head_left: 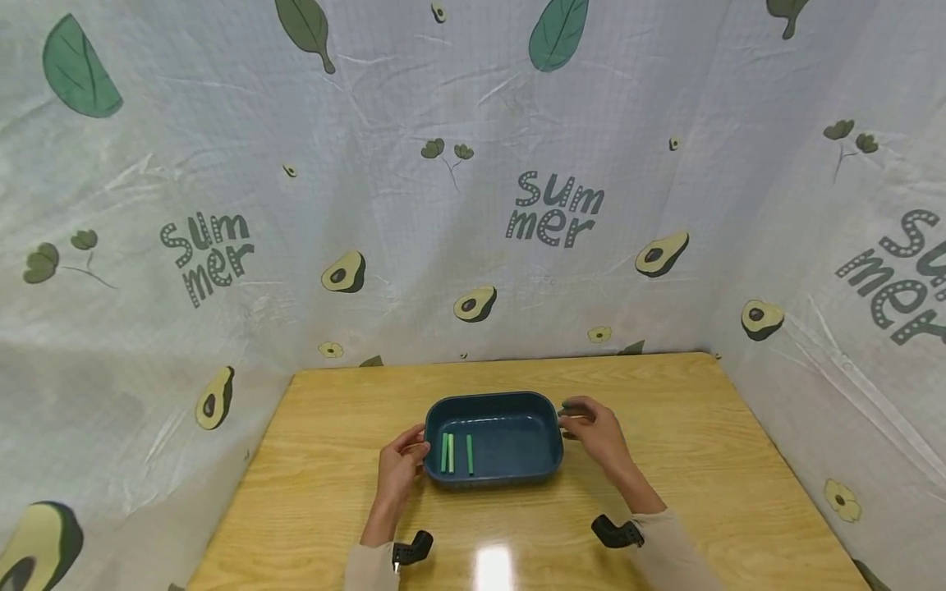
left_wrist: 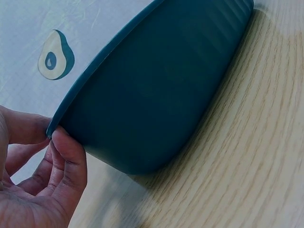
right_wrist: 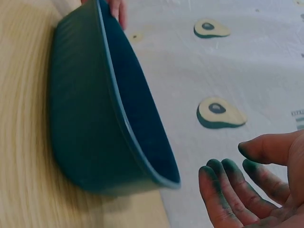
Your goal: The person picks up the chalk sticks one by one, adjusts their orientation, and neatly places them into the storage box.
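Note:
A dark teal rectangular bin sits on the wooden table. Three slim green sticks lie inside it near the left end, one paler than the others. My left hand pinches the bin's left rim; in the left wrist view, thumb and fingertips of that hand meet over the rim's corner. Beside the right end is my right hand, fingers loosely bent and holding nothing. A gap separates this hand from the bin in the right wrist view, and its fingertips are stained dark green.
Wooden tabletop surrounds the bin. Behind and at both sides hangs a pale cloth printed with avocados, leaves and lettering. Each wrist wears a black camera mount.

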Demonstrator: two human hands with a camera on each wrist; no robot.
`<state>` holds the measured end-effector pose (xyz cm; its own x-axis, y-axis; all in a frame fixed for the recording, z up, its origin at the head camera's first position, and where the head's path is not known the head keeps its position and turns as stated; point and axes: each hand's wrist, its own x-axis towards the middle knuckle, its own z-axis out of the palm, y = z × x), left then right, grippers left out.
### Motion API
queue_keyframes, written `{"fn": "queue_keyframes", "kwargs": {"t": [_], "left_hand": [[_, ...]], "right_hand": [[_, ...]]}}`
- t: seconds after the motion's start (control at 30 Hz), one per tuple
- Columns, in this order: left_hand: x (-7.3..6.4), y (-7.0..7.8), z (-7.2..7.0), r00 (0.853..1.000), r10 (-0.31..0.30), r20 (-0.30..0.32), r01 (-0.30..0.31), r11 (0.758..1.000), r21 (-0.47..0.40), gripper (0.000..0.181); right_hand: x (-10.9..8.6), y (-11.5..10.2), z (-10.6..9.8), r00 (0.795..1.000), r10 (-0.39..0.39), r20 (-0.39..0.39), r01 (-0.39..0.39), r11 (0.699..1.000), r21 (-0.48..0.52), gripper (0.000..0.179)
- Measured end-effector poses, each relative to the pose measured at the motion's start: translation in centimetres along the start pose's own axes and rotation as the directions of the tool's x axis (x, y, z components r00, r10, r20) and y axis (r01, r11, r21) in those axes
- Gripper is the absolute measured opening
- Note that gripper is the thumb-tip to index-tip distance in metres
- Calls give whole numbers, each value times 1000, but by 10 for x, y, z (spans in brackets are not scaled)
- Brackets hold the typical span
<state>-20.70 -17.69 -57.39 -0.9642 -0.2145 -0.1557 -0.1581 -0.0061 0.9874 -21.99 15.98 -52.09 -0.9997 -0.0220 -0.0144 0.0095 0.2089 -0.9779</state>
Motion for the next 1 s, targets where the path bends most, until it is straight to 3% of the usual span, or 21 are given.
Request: {"fn": "queue_keyframes", "kwargs": {"t": [0.17,0.4,0.67,1.0], "left_hand": [[0,-1,0,1000,-11,3,11,1000,5,38],[3,-1,1,1000,0,-9,0,1000,3,38],[4,0,1,1000,-13,15,13,1000,4,39],[2,-1,0,1000,-9,7,9,1000,12,39]], "right_hand": [[-3,3,-17,1000,-8,-9,8,999,-35,38],[-4,9,-31,989,-55,-134,29,981,-190,38],[-3,24,-38,941,-71,-331,-32,955,-294,35],[-5,44,-41,900,-66,-431,-63,959,-277,34]]}}
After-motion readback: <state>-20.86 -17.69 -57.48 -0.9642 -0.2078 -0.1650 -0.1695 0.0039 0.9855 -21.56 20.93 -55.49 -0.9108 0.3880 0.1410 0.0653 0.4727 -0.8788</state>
